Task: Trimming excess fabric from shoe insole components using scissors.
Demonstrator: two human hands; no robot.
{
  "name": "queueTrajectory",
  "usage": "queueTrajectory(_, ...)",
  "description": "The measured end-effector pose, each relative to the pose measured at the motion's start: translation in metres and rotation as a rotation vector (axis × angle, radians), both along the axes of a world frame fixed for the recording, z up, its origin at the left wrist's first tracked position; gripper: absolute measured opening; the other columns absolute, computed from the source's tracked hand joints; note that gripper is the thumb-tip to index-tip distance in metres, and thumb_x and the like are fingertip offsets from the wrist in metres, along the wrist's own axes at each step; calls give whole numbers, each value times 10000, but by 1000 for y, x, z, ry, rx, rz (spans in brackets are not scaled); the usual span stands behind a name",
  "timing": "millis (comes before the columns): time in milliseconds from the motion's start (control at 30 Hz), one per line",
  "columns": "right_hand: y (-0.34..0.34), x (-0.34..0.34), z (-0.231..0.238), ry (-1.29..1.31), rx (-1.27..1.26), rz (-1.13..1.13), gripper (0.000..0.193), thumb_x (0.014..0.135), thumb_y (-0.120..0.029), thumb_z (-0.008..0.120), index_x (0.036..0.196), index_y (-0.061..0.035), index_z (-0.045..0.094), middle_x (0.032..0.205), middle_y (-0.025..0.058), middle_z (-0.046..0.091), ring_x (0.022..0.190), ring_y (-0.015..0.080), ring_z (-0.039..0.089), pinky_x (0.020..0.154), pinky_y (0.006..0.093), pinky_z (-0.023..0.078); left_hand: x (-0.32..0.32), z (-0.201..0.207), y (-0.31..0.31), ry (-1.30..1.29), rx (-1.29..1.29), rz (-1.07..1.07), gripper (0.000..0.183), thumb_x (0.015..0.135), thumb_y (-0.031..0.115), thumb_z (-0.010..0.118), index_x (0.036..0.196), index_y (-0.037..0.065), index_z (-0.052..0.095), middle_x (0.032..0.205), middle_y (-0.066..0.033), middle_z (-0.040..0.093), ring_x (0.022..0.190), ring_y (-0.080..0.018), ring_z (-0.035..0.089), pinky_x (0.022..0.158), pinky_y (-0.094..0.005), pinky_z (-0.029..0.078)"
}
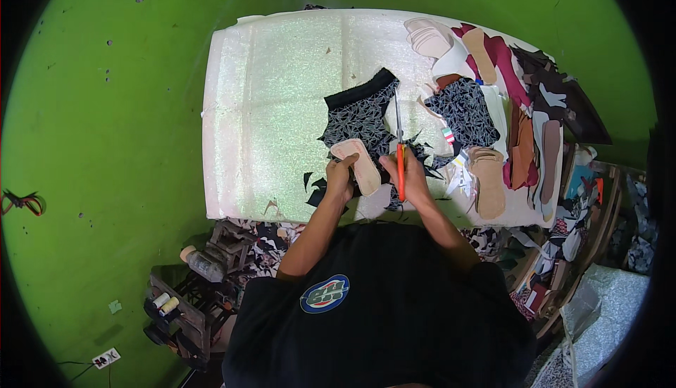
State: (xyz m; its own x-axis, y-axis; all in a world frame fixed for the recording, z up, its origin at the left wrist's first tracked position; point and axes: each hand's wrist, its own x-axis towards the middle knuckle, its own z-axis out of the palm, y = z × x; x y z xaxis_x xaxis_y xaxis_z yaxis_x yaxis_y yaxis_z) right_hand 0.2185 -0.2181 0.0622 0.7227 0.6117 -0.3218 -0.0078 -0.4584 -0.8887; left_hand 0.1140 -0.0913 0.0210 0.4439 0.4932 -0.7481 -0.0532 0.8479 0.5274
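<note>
My left hand (340,178) is closed on a beige sole-shaped piece (366,177), its thumb lying across the top face. Behind that piece spreads a black fabric with a pale line pattern (355,120), cut ragged along its edges and banded in solid black at the far end. Scissors with orange handles (401,170) are gripped in my right hand (415,177). Their blades point away from me, along the fabric's right edge. Whether the blades touch the cloth, I cannot tell. Small dark offcuts (317,189) lie around my left hand.
On the right of the pale-covered table (274,120) lie a second patterned fabric piece (465,113), stacked tan soles (487,184), cream soles (428,38) and maroon and brown scraps (520,145). A green wall (105,141) borders the left. Wooden racks (190,310) stand below the table.
</note>
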Motion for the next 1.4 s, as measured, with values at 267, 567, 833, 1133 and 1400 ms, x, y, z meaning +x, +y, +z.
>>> queueTrajectory(267,14,2,-2,156,-72,40,410,803,-351,684,925,5,521,744,90,559,666,154,490,633,307,434,0,3,-7,-51,23,-23,219,793,-22,587,1011,-35,579,946,-128,627,842,-229,629,761,-361,519)
queueTrajectory(567,10,-5,-16,245,-38,66,305,707,-197,726,815,-52,481,707,7,448,649,109,421,595,276,391,1,3,-13,44,69,49,179,777,-10,606,956,-16,605,896,-97,632,797,-195,615,734,-322,493)
queueTrajectory(833,9,-11,-22,205,-78,80,280,705,-168,712,820,-58,482,718,1,452,652,101,427,595,264,389,-1,-9,-15,16,28,117,136,785,21,647,912,4,600,877,-91,644,748,-198,628,688,-330,506)
queueTrajectory(1133,11,-18,-18,317,50,49,232,797,-207,684,839,-72,500,728,-12,471,603,55,401,530,213,345,-5,-10,-7,-55,91,150,143,807,1,635,938,16,582,876,-89,645,732,-188,636,634,-312,522)
queueTrajectory(1400,-19,12,2,713,278,269,356,906,-348,565,976,1,550,763,42,562,455,57,432,391,209,344,-4,45,25,-80,291,-81,113,829,37,602,929,-16,600,795,-120,655,626,-199,643,543,-309,528)
